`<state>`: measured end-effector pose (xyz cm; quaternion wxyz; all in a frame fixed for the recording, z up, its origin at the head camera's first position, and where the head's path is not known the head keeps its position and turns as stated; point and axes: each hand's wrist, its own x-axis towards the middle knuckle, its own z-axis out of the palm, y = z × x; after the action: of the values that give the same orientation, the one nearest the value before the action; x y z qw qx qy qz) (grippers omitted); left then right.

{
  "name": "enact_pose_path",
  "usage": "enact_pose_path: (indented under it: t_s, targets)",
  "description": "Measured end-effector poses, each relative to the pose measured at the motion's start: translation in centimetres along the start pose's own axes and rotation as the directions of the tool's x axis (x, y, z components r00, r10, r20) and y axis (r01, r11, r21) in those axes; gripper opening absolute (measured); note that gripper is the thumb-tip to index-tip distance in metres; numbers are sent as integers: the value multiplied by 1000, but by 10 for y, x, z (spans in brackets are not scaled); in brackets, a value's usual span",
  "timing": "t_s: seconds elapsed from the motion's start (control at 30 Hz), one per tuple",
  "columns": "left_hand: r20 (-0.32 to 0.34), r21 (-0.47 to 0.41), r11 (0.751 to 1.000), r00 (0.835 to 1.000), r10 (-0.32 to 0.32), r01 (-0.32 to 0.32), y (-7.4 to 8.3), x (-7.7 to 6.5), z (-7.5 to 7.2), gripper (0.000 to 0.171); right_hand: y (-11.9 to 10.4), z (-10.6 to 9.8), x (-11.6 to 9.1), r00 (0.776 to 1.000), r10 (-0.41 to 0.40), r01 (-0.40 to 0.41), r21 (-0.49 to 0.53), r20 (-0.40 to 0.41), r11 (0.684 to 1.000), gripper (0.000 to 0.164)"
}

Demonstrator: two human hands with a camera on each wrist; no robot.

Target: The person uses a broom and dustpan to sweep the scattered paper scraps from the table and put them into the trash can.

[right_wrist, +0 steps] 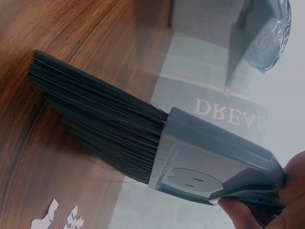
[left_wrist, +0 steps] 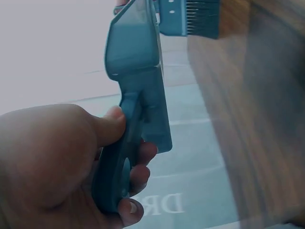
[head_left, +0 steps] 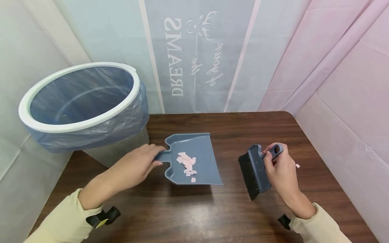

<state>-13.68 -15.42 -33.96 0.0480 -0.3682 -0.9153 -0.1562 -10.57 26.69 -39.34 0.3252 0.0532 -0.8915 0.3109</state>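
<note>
My left hand [head_left: 135, 165] grips the handle of a blue-grey dustpan [head_left: 200, 155], thumb on one side and fingers curled round the other in the left wrist view. The pan hangs over the table, its shadow below and its wide edge facing right. Torn pink paper scraps [head_left: 187, 164] lie in a small heap on it. To the right, my right hand [head_left: 284, 173] holds a matching hand brush [head_left: 258, 168] by its handle. Its black bristles [right_wrist: 95, 114] point down and left, close over the wood. Beside that hand a loose scrap [head_left: 297, 165] lies on the table.
At the left stands a trash bin with a white rim [head_left: 77, 128] and a blue plastic bag [head_left: 133, 114] folded over it. The dark wooden table [head_left: 194, 216] is enclosed by hanging cloth [head_left: 273, 50] at the back and sides. More paper scraps [right_wrist: 45, 217] show at the right wrist view's bottom.
</note>
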Motion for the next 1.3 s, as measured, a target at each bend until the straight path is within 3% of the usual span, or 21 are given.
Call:
enact_pose_path:
  t_s: [0.43,0.73,0.87,1.03,1.13,1.3]
  targets:
    - [-31,30,999,999,19,-18,7,11,-66,31,0,-1,0,1000,18,-18,14,-3,1000,19]
    - [-62,21,999,997,47,-46,3,4,-103,37,1,0,1,1000,11,-11,16,-2,1000,19]
    - [-62,35,999,998,11,-9,-3,0,-118,39,1,0,1,1000,19,-20,18,11,1000,19]
    - [-76,61,997,997,-32,37,-16,-6,-139,43,1,-1,1,1000,15,-15,9,24,1000,19]
    - [-88,88,995,996,-30,38,-30,-9,-149,41,1,-2,2,1000,16,-17,6,24,1000,19]
    - [-115,142,986,990,-76,92,-57,-19,-163,38,0,-4,2,999,20,-20,3,29,1000,20]
